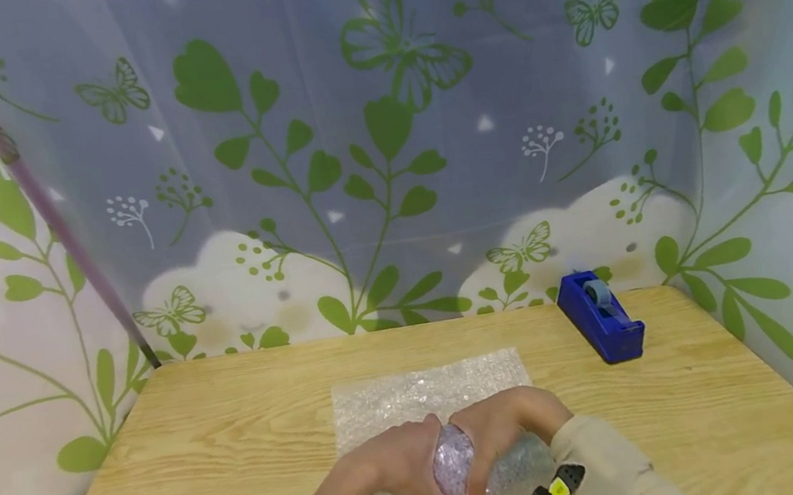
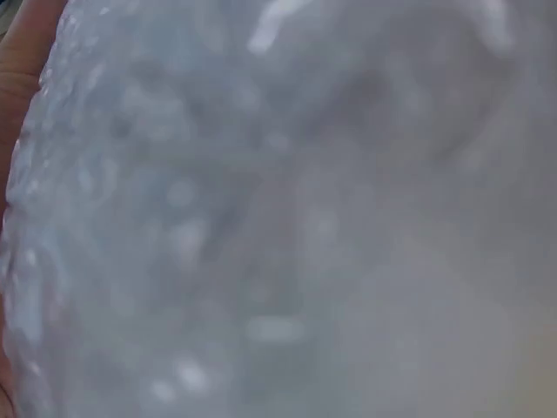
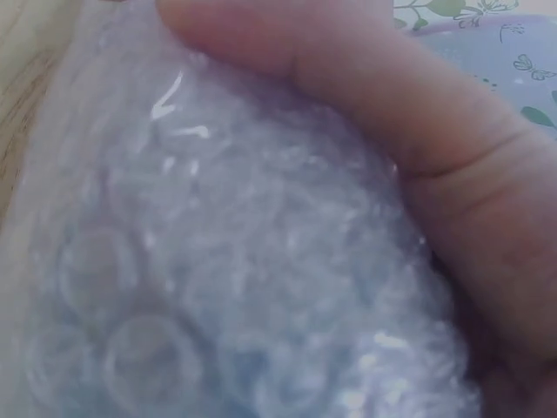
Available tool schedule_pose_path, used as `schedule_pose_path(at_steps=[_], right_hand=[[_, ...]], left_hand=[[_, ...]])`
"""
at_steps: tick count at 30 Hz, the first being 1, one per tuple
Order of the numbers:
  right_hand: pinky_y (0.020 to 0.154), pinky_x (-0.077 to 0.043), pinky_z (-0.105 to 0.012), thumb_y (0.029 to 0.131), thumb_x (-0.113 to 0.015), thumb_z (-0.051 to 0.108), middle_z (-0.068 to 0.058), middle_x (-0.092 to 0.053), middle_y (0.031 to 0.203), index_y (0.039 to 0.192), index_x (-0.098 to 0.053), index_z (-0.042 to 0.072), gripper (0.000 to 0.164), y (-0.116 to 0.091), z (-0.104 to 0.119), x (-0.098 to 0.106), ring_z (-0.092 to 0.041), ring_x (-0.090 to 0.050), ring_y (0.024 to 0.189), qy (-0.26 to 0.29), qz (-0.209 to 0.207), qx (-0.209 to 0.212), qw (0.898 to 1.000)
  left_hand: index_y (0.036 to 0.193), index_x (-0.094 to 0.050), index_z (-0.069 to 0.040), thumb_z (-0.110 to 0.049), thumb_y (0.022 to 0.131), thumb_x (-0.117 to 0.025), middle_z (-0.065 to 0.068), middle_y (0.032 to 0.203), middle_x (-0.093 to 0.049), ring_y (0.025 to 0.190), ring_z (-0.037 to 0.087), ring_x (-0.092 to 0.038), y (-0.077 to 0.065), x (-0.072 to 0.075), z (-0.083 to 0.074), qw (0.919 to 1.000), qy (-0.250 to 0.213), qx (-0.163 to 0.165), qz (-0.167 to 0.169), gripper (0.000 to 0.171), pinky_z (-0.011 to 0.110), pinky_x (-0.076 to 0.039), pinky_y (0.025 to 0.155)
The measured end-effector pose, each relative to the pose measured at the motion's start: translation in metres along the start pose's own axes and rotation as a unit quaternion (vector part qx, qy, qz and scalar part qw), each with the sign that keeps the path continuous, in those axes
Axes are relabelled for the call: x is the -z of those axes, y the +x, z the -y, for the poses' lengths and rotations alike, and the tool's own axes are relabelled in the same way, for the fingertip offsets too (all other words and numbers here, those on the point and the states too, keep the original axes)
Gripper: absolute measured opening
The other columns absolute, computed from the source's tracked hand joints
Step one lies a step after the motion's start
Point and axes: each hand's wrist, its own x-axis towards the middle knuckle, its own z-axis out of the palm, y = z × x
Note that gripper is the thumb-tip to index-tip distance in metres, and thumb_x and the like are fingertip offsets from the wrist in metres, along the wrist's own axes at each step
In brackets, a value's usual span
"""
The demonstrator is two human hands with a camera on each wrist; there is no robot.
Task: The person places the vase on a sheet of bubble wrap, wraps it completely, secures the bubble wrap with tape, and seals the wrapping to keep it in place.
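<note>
Between the two hands is a bundle of clear bubble wrap [image 1: 455, 459] with a faint purple tint; what it encloses cannot be made out. My left hand [image 1: 400, 462] grips its left side, and my right hand [image 1: 503, 424] curls round the right side. Beneath them a sheet of bubble wrap [image 1: 422, 393] lies spread on the table. Blurred bubble wrap [image 2: 261, 218] fills the left wrist view, with a strip of the hand at its left edge. In the right wrist view a digit [image 3: 348, 61] presses along the top of the bubble wrap [image 3: 244, 244].
A blue tape dispenser [image 1: 602, 321] holding a roll of tape stands at the back right of the wooden table [image 1: 239, 415]. Patterned curtains [image 1: 429, 152] hang behind and at both sides. A black device with a yellow label [image 1: 559, 492] sits at my right wrist.
</note>
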Motion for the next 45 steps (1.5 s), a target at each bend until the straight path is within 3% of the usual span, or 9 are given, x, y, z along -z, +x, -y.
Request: schedule_pose_path(at_steps=[10,15,17,20,24,28,33,39,45], right_hand=[[0.085,-0.043,-0.023,0.07,-0.079,0.021,0.012,-0.061,0.101,0.109,-0.061,0.025,0.043,-0.004,0.003,-0.002,-0.004,-0.055,0.093,-0.022,-0.018,-0.039,0.999],[0.08,-0.045,-0.026,0.068,-0.08,0.034,0.012,-0.06,0.093,0.103,-0.062,0.025,0.041,-0.007,0.009,-0.007,-0.005,-0.056,0.086,-0.077,-0.07,-0.091,0.99],[0.077,-0.046,-0.029,0.066,-0.081,0.042,0.011,-0.059,0.09,0.1,-0.063,0.023,0.043,-0.01,0.013,-0.009,-0.008,-0.055,0.083,-0.124,-0.104,-0.124,0.979],[0.083,-0.046,-0.036,0.061,-0.081,0.053,0.007,-0.058,0.099,0.111,-0.062,0.017,0.065,-0.014,0.019,-0.013,-0.014,-0.054,0.093,-0.201,-0.148,-0.156,0.956],[0.095,-0.041,-0.042,0.059,-0.082,0.057,0.0,-0.054,0.118,0.132,-0.05,0.008,0.094,-0.019,0.024,-0.02,-0.023,-0.048,0.111,-0.248,-0.195,-0.135,0.939],[0.093,-0.043,-0.04,0.06,-0.084,0.051,-0.004,-0.053,0.118,0.129,-0.05,0.003,0.091,-0.024,0.027,-0.031,-0.023,-0.049,0.107,-0.266,-0.243,-0.07,0.93],[0.09,-0.045,-0.039,0.063,-0.082,0.048,-0.003,-0.053,0.113,0.125,-0.05,0.003,0.083,-0.025,0.029,-0.048,-0.021,-0.049,0.103,-0.344,-0.293,-0.026,0.892],[0.085,-0.048,-0.038,0.061,-0.08,0.054,-0.005,-0.052,0.112,0.127,-0.048,0.002,0.09,-0.018,0.025,-0.065,-0.022,-0.05,0.102,-0.407,-0.338,-0.038,0.848],[0.079,-0.05,-0.035,0.058,-0.081,0.056,-0.008,-0.052,0.108,0.124,-0.048,-0.001,0.093,-0.012,0.018,-0.07,-0.023,-0.05,0.096,-0.421,-0.367,-0.036,0.829]], left_hand=[[0.1,-0.048,-0.014,-0.041,0.052,-0.09,-0.009,0.079,-0.052,0.067,0.005,-0.052,0.002,0.001,0.002,0.9999,-0.007,-0.008,0.005,0.069,0.02,-0.046,0.061],[0.1,-0.05,-0.015,-0.04,0.054,-0.09,-0.01,0.08,-0.052,0.067,0.005,-0.052,0.001,0.004,0.005,0.9998,-0.015,-0.006,0.015,0.066,0.021,-0.046,0.061],[0.099,-0.051,-0.015,-0.038,0.054,-0.089,-0.01,0.079,-0.052,0.067,0.005,-0.052,0.001,0.004,0.005,0.9996,-0.017,-0.008,0.019,0.063,0.021,-0.046,0.06],[0.096,-0.051,-0.016,-0.036,0.054,-0.089,-0.01,0.078,-0.051,0.065,0.004,-0.052,0.002,0.005,0.005,0.9995,-0.017,-0.014,0.024,0.06,0.021,-0.046,0.059],[0.096,-0.052,-0.016,-0.035,0.053,-0.09,-0.011,0.077,-0.051,0.065,0.004,-0.051,0.003,0.005,0.004,0.9996,-0.005,-0.015,0.021,0.06,0.02,-0.045,0.059],[0.098,-0.053,-0.016,-0.036,0.053,-0.09,-0.012,0.079,-0.051,0.067,0.004,-0.051,0.004,0.005,0.004,0.9996,-0.003,-0.015,0.022,0.062,0.02,-0.046,0.061],[0.101,-0.053,-0.016,-0.036,0.053,-0.09,-0.011,0.082,-0.052,0.07,0.004,-0.052,0.005,0.007,0.004,0.9993,0.002,-0.025,0.029,0.063,0.021,-0.047,0.065],[0.104,-0.052,-0.017,-0.036,0.054,-0.09,-0.012,0.085,-0.052,0.074,0.003,-0.053,0.006,0.008,0.005,0.9987,-0.009,-0.035,0.036,0.065,0.021,-0.047,0.068],[0.103,-0.052,-0.016,-0.035,0.055,-0.09,-0.012,0.086,-0.05,0.073,0.002,-0.052,0.009,0.008,0.008,0.9972,-0.028,-0.056,0.041,0.063,0.019,-0.046,0.068]])
